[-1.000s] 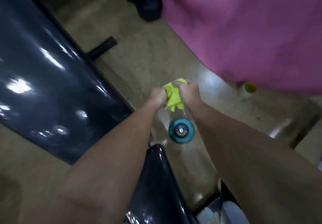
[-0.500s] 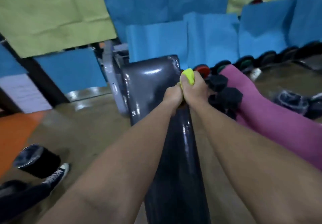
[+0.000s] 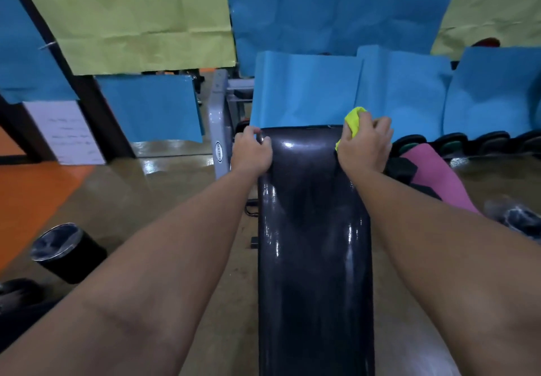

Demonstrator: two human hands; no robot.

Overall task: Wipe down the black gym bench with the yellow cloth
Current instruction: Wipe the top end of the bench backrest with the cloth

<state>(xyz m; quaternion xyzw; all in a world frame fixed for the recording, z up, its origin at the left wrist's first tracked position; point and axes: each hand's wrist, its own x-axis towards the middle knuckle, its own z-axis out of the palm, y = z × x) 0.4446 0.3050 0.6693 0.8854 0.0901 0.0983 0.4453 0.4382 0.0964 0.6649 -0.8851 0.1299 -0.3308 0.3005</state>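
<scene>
The black gym bench (image 3: 313, 252) runs away from me down the middle of the view, its glossy pad ending at a far edge. My left hand (image 3: 252, 153) grips the far left corner of the pad. My right hand (image 3: 364, 147) presses the bunched yellow cloth (image 3: 354, 121) onto the far right corner; most of the cloth is hidden under the fingers.
A grey metal frame (image 3: 218, 129) stands behind the bench's left corner. Blue mats (image 3: 307, 91) lean behind the bench. A pink mat (image 3: 436, 176) and dark weights (image 3: 486, 141) lie to the right. A black cup (image 3: 63, 251) stands on the brown floor at left.
The view swung up from the floor to the bench. My hands, first joined around the cloth, have parted: left to the far left corner, right with the cloth to the far right corner.
</scene>
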